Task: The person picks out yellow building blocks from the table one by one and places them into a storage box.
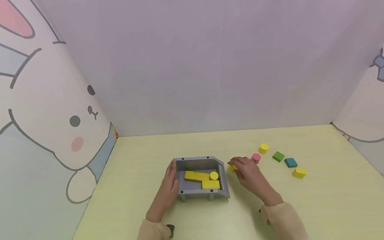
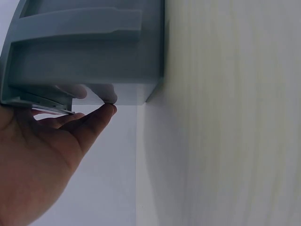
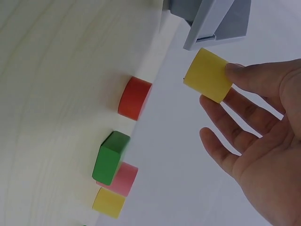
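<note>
A grey plastic bin (image 1: pixel 195 192) stands on the table with yellow blocks inside: long blocks (image 1: pixel 211 184) and a cylinder (image 1: pixel 214 175). Against the bin's left end rests my left hand (image 1: pixel 169 186), fingers extended; the left wrist view shows the fingertips (image 2: pixel 111 109) touching that end wall. My right hand (image 1: pixel 249 175) is just right of the bin's sloped front. Between thumb and fingers it pinches a yellow cylinder block (image 3: pixel 208 75), held up off the table close to the bin's edge (image 3: pixel 207 28).
To the right lie a yellow cylinder (image 1: pixel 263 148), a pink cylinder (image 1: pixel 256 158), a green block (image 1: pixel 278 156), a teal block (image 1: pixel 291 162) and a yellow block (image 1: pixel 299 172). A red cylinder (image 3: pixel 135 98) shows only in the right wrist view. A pale wall (image 1: pixel 222 66) closes off the back.
</note>
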The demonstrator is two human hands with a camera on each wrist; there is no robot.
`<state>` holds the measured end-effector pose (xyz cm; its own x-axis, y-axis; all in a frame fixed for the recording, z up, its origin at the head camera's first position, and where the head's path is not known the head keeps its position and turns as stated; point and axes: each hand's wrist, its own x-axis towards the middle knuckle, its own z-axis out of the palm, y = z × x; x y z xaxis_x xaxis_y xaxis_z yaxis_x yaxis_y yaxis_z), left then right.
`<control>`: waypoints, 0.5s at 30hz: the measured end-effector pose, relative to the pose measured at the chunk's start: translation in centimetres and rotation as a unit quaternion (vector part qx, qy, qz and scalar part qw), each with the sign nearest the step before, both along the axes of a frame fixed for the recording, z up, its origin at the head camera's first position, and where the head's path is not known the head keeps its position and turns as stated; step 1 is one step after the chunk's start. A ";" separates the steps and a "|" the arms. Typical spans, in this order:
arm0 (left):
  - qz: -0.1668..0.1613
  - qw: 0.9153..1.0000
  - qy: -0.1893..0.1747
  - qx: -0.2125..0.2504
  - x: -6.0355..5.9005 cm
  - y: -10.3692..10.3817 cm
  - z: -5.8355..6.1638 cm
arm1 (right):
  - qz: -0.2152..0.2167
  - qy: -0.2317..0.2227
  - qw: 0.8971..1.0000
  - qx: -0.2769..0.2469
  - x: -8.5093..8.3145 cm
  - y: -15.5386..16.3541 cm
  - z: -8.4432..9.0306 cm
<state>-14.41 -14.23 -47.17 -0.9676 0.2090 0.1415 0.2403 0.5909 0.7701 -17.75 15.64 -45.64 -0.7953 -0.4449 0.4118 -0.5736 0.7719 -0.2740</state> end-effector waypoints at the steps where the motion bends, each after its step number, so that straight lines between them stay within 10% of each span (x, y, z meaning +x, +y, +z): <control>1: 0.000 1.000 0.000 0.000 0.0 0.0 0.0 | 0.001 0.001 1.000 0.002 0.0 -0.1 0.0; 15: 0.000 1.000 0.001 0.004 -0.1 0.0 -0.1 | 0.020 0.018 1.000 0.000 1.1 -1.4 0.3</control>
<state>-14.50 -14.21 -47.25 -0.9674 0.2078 0.1445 0.2412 0.5842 0.7750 -16.62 14.24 -45.35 -0.7613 -0.4761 0.4402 -0.6136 0.7484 -0.2517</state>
